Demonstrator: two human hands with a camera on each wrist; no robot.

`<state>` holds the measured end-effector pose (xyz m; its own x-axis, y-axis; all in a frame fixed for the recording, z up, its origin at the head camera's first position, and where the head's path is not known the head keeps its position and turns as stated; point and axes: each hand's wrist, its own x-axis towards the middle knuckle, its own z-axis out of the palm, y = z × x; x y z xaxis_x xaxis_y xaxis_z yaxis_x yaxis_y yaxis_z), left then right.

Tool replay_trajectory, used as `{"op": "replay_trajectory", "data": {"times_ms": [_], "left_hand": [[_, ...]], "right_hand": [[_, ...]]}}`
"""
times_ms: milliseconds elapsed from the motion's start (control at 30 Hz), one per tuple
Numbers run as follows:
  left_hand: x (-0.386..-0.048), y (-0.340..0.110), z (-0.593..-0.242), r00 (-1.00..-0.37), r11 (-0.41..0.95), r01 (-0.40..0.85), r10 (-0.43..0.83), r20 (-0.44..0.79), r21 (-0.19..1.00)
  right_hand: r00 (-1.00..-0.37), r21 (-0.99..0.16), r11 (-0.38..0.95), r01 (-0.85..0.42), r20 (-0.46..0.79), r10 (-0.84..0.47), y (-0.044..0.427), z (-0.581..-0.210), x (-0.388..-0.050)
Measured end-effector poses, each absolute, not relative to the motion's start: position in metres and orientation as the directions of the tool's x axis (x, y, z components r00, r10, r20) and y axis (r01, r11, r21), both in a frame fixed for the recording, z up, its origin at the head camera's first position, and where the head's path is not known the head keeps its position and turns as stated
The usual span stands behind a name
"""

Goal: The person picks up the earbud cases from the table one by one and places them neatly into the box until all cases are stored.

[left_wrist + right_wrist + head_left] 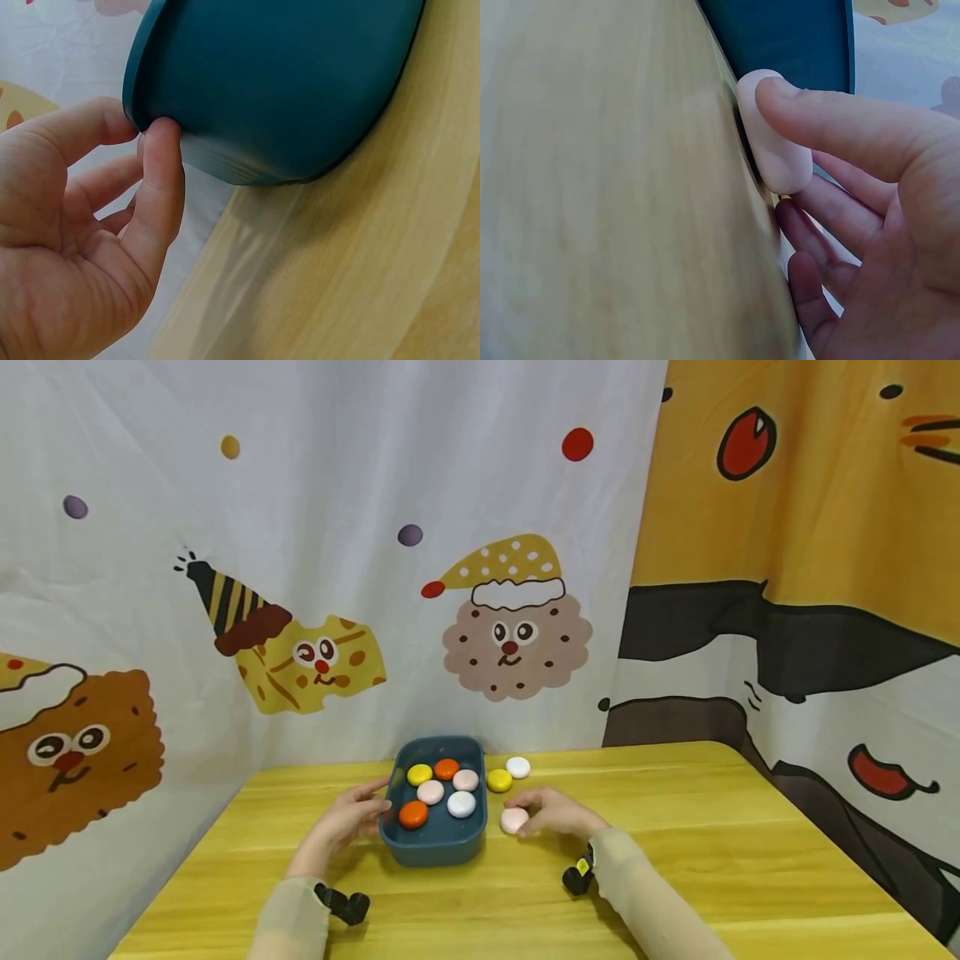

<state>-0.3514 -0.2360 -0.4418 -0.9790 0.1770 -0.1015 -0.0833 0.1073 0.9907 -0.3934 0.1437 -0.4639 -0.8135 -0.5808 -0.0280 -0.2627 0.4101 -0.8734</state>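
Observation:
A dark blue rectangular box (438, 853) with rounded corners stands on the table, holding several glossy rounded discs in orange, yellow, pink and white. My left hand (351, 817) is at its left side; in the left wrist view the thumb and a finger pinch the box's rim (135, 90). To the right of the box, my right hand (557, 814) holds a pale pink disc (513, 820) between thumb and fingers. Seen by the right wrist camera, this pink disc (776, 142) is tilted on edge, close to the tabletop, with the thumb across its face.
A yellow disc (499, 780) and a white disc (517, 767) lie on the wooden table (675, 827), just right of the box. Behind the table hangs a curtain (322, 527) printed with cartoon figures. Each wrist carries a small black camera.

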Motion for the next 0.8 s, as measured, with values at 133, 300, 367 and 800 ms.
{"op": "replay_trajectory", "data": {"times_ms": [133, 300, 367, 800], "left_hand": [[-0.3524, -0.2351, -0.4392, -0.981, 0.101, -0.078, 0.167, -0.094, 0.992], [-0.3516, -0.236, -0.4407, -0.979, 0.117, -0.074, 0.182, -0.094, 0.99], [-0.3514, -0.2358, -0.4414, -0.977, 0.119, -0.071, 0.19, -0.093, 0.99], [-0.3504, -0.2352, -0.4387, -0.978, 0.107, -0.068, 0.19, -0.088, 0.992]], "right_hand": [[-0.823, -0.873, 0.409, -0.266, -0.015, -0.569, 0.1441, -0.463, -0.3966], [-0.822, -0.884, 0.38, -0.274, 0.009, -0.57, 0.1456, -0.4631, -0.3969], [-0.816, -0.89, 0.36, -0.28, 0.023, -0.578, 0.1474, -0.4627, -0.3965], [-0.827, -0.884, 0.36, -0.297, 0.05, -0.56, 0.1536, -0.4544, -0.3922]]}}
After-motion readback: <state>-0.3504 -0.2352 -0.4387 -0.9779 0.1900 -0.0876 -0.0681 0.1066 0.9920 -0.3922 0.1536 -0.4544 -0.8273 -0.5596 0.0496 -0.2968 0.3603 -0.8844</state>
